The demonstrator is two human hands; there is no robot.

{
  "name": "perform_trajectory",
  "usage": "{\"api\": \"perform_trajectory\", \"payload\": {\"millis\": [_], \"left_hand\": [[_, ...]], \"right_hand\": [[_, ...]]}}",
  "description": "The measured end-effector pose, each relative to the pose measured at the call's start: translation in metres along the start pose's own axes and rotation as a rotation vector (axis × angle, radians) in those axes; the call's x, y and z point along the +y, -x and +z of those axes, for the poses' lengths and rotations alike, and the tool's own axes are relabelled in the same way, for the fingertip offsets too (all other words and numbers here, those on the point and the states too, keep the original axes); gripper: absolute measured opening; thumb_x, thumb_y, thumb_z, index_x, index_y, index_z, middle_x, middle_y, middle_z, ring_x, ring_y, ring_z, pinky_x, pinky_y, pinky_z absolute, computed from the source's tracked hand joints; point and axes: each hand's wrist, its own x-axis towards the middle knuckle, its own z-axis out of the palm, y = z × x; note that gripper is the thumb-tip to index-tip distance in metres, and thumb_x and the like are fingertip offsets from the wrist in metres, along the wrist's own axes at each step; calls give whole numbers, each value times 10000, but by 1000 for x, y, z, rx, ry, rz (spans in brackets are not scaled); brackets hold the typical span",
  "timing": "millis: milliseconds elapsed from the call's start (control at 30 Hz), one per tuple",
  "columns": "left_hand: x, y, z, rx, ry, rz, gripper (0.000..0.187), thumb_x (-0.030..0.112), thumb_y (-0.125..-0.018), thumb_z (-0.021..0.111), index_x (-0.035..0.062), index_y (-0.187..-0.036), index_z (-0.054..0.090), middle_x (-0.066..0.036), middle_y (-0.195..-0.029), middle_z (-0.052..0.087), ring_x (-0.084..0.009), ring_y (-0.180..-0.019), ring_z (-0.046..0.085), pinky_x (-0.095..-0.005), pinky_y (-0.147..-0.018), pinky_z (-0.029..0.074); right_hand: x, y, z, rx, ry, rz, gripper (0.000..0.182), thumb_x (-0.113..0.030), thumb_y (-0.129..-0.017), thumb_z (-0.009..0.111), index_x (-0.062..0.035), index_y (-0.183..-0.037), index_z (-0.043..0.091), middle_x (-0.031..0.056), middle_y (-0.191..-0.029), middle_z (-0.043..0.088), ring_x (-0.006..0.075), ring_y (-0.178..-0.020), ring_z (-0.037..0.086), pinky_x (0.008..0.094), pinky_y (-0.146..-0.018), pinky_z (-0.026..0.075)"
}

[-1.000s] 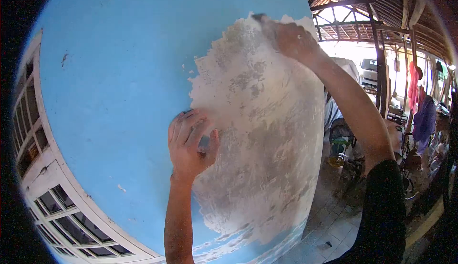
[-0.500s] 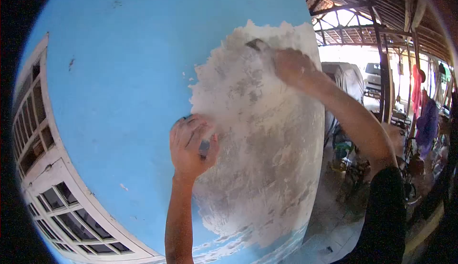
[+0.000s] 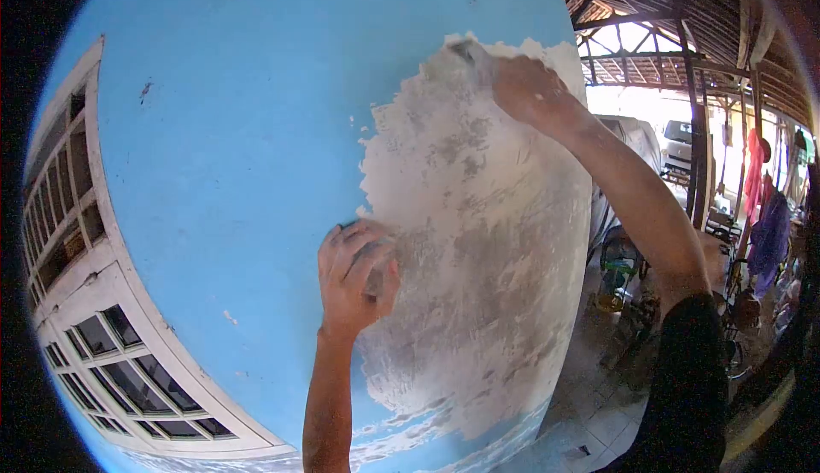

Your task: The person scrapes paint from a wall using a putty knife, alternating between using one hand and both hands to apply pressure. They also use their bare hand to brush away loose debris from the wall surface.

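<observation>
A blue painted wall point(image 3: 248, 131) fills the middle, with a large bare grey-white patch point(image 3: 478, 234) where the paint is off. My right hand point(image 3: 531, 93) is closed round a scraper point(image 3: 468, 51), its blade against the patch's upper edge; motion blurs it and the fingers hide its handle. Lower down, at the patch's left border, my left hand point(image 3: 354, 272) rests by the wall with curled fingers. Something dark and greyish shows between its thumb and fingers, too hidden to name.
A white-framed door with glass panes point(image 3: 141, 387) stands at the left. Beyond the wall's right edge are a covered vehicle point(image 3: 628, 140), a parked car point(image 3: 677, 141), hanging cloths point(image 3: 769, 234) and clutter on a tiled floor point(image 3: 598, 426). Wooden roof beams run overhead.
The scraper in my right hand has moved up to the patch's top edge. The view has shifted slightly, and my left hand appears a little lower and further right.
</observation>
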Motion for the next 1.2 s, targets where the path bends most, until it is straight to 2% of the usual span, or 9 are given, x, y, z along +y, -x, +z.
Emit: {"api": "perform_trajectory", "payload": {"millis": [67,133,233,533,567,633,833,1133,1200], "left_hand": [[-2,6,-2,8,49,-15,221,74,-735,680,92,-954,654,-81,-1069,615,-305,-1112,562,-505,-1005,377],[1,2,0,12,35,-11,226,73,-734,682,94,-958,655,-80,-1071,616,-306,-1109,562,-507,-1004,377],[5,2,0,7,44,-19,235,69,-729,685,99,-960,657,-78,-1074,615,-311,-1105,561,-506,-1000,378],[11,36,-15,27,118,-73,283,76,-668,704,101,-947,667,-71,-1071,613,-315,-1073,571,-500,-984,388],[10,37,-19,40,115,-81,281,76,-664,704,100,-942,670,-73,-1072,614,-322,-1071,571,-502,-982,389],[10,44,-26,52,136,-107,282,75,-661,704,100,-941,672,-74,-1074,613,-321,-1071,571,-504,-981,389],[19,50,-40,30,161,-153,262,45,-686,678,91,-944,671,-93,-1076,619,-330,-1083,560,-495,-969,403],[18,63,-47,45,170,-196,272,51,-671,680,100,-939,677,-79,-1078,612,-308,-1071,570,-493,-975,391],[16,69,-48,30,164,-199,267,49,-671,676,101,-933,677,-79,-1086,609,-311,-1075,566,-489,-969,394]], "right_hand": [[-2,-4,-7,-50,39,-12,408,-107,-935,417,-133,-1340,459,237,-938,670,414,-896,663,509,-798,544],[-8,-1,-15,5,8,-60,278,-128,-938,432,-49,-1160,581,233,-990,667,366,-917,682,494,-794,560],[-7,-6,-8,-2,-8,17,256,-115,-922,443,-3,-1072,618,235,-947,674,364,-904,685,492,-792,558],[-23,5,-9,29,-22,-34,246,-105,-879,497,36,-989,666,236,-884,684,383,-883,687,488,-767,562],[-23,8,-7,37,-19,-35,246,-105,-879,497,36,-989,666,236,-884,684,383,-883,687,488,-767,562],[-25,15,2,81,38,-84,340,-220,-954,410,-55,-1202,575,277,-933,651,429,-907,655,518,-800,539],[-44,26,-23,-97,24,-53,360,-122,-917,418,-91,-1258,533,283,-933,644,420,-917,653,525,-802,535],[-59,41,-15,-52,5,-64,316,-91,-890,445,-8,-1161,584,280,-969,646,417,-954,649,501,-845,527],[-59,33,-18,-61,-14,-51,334,-93,-896,440,-41,-1201,567,275,-960,650,418,-943,652,503,-847,526]]}}
